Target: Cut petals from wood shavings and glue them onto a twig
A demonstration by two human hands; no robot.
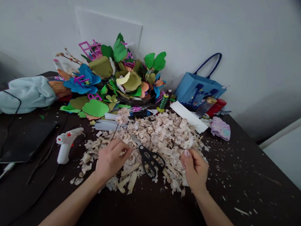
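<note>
My left hand [113,159] is closed, fingers curled, at the left part of a heap of pale shavings [165,133]. From behind its knuckles a thin dark stem runs up to a pale pink flower [123,116]; the grip on the stem is partly hidden. Black-handled scissors [151,159] lie on the shavings between my hands, blades pointing away. My right hand [196,168] is at the heap's right edge, thumb pressed to the curled fingers. Whatever it pinches is too small or hidden to make out.
A white glue gun [67,144] and a black tablet [29,142] lie left. Behind stand colourful felt-like flowers [117,77], glue sticks [107,125], green thread [162,103] and a blue bag [198,87]. A white strip [189,116] and purple cloth [220,128] lie right.
</note>
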